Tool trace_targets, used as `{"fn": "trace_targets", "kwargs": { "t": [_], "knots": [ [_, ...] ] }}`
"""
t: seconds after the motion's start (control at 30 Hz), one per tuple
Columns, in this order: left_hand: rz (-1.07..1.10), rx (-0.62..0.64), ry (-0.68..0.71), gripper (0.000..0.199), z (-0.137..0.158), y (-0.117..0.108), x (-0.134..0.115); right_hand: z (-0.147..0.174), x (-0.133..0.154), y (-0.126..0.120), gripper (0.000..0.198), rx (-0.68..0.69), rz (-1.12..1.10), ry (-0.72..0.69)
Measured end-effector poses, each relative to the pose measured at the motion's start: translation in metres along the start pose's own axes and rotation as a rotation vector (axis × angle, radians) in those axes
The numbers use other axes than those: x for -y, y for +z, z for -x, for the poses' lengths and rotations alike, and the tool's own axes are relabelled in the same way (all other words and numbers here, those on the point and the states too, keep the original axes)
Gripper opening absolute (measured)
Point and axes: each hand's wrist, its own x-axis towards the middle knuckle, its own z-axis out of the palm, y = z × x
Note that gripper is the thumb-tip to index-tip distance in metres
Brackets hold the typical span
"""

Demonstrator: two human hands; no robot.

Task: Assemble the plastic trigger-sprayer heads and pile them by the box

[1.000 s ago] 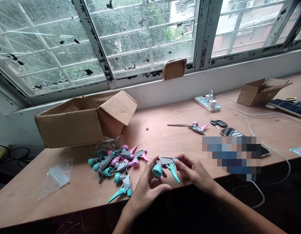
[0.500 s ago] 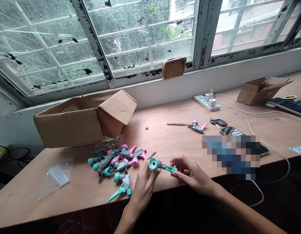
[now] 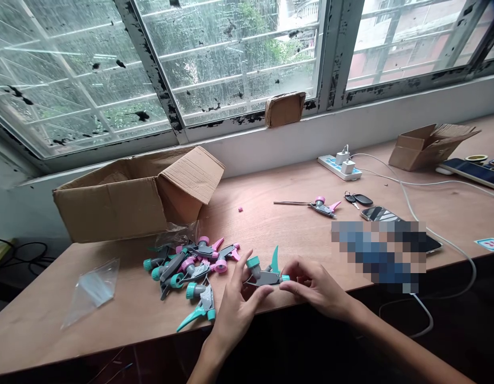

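Between my two hands, above the table's front edge, is a grey trigger spray head (image 3: 266, 278) with a teal collar, trigger and nozzle. My left hand (image 3: 241, 298) grips its body, thumb in front and fingers behind. The fingers of my right hand (image 3: 310, 282) pinch the teal nozzle at its right end. Its trigger points up and the collar is tilted up at the left. Left of my left hand lies a pile of spray heads (image 3: 191, 261), grey with pink or teal parts. Nearest of these is a teal-triggered spray head (image 3: 202, 304).
A large open cardboard box (image 3: 111, 213) stands behind the pile. A clear bag (image 3: 92, 288) lies at left. Further back are a pink-triggered spray head (image 3: 322, 206) with a metal rod, a small pink piece (image 3: 240, 209), keys (image 3: 356, 199), a phone (image 3: 380, 214) and a power strip (image 3: 338, 167).
The spray head has been turned in my hands: its collar opening faced me before, and now its side shows with the trigger upward. My right hand has stayed at the nozzle end.
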Motion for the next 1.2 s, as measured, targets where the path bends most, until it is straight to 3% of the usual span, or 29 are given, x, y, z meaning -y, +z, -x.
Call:
{"fn": "trace_targets", "kwargs": {
  "t": [0.13, 0.33, 0.53, 0.67, 0.8, 0.97, 1.13, 1.2],
  "knots": [
    [0.073, 0.061, 0.001, 0.077, 0.000, 0.003, 0.003, -0.001, 0.000, 0.000, 0.032, 0.000, -0.024, 0.023],
    [-0.039, -0.071, 0.043, 0.061, -0.002, 0.002, 0.011, 0.004, -0.006, 0.003, 0.026, -0.008, -0.030, -0.044],
    [0.074, -0.025, 0.031, 0.070, 0.000, -0.003, 0.012, 0.005, -0.004, 0.004, 0.023, 0.001, -0.042, -0.126],
    [-0.156, 0.037, 0.125, 0.040, 0.000, -0.004, 0.002, 0.005, -0.006, 0.006, 0.015, -0.025, -0.079, -0.135],
    [-0.224, 0.111, 0.142, 0.041, -0.002, -0.004, -0.005, 0.007, -0.010, 0.007, 0.029, -0.057, -0.103, -0.163],
    [-0.277, 0.106, 0.113, 0.042, -0.001, -0.002, -0.006, 0.005, -0.004, 0.001, 0.024, -0.002, -0.108, -0.123],
    [-0.289, 0.124, 0.110, 0.043, -0.001, 0.000, -0.007, -0.001, 0.003, -0.002, 0.055, 0.024, 0.062, -0.204],
    [-0.282, 0.123, 0.093, 0.045, 0.000, 0.000, -0.007, 0.000, 0.002, -0.002, 0.047, 0.019, 0.011, -0.180]
  ]
}}
